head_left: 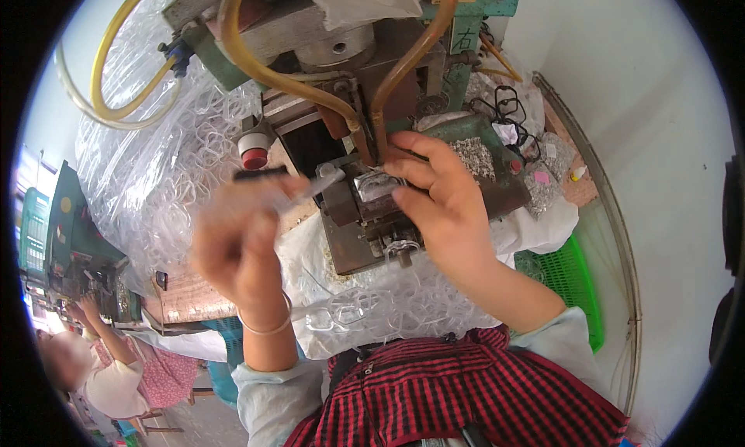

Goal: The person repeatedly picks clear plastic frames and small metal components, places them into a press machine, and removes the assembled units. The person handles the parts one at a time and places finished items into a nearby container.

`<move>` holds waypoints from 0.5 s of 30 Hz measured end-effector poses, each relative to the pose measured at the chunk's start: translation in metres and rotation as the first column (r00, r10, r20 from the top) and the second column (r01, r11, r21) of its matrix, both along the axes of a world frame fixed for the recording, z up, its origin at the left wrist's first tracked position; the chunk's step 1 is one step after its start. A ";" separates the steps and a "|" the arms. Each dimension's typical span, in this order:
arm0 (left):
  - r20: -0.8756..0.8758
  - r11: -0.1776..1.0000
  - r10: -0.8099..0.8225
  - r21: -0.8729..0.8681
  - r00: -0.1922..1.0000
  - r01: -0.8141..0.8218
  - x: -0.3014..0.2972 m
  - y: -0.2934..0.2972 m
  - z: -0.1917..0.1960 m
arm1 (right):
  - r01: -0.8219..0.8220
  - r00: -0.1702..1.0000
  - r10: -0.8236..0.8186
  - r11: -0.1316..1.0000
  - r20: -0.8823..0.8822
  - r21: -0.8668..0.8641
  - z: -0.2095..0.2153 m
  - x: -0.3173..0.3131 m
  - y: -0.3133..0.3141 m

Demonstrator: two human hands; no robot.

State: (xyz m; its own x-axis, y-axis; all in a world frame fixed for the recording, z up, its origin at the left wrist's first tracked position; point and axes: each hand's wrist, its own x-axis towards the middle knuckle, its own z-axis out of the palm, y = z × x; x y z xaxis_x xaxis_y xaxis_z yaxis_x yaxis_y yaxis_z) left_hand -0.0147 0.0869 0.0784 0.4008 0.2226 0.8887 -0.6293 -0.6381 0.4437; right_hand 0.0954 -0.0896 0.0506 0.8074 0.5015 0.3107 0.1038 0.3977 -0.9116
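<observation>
While the head view looks down on a workbench, the right hand (442, 202) rests at the centre of the frame, its fingers curled narrowly around a small clear plastic piece (378, 187) seated on the metal block (365, 214) of a green machine (466, 148). At ten o'clock from that block, the left hand (240, 241) appears blurred; its fingers are pinched on a thin clear strip (310, 189) whose far end reaches the block, and a bangle (268, 327) circles the wrist. Two amber hoses (310, 86) descend from twelve o'clock to just above the block. A red button (254, 156) sits at eleven o'clock beside the machine. Large bags of clear plastic pieces (155, 175) fill the nine o'clock side, with more lying loose at six o'clock, near the red checked apron (466, 393). A green basket (566, 272) lies at four o'clock. Another person (101, 369) works at eight o'clock.
</observation>
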 end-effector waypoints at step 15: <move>-0.369 0.876 0.084 0.471 0.926 0.108 0.007 -0.043 -0.027 | 0.604 0.763 -0.394 0.718 0.513 -0.346 -0.078 0.108 -0.092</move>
State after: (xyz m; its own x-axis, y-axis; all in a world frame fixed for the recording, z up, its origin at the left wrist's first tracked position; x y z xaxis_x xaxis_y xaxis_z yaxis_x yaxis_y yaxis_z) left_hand -0.0078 0.0442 0.0517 0.7172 -0.1943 0.6692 -0.4909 -0.8225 0.2873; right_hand 0.2038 -0.1812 -0.0272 0.8464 0.2205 0.4848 0.5309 -0.2783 -0.8004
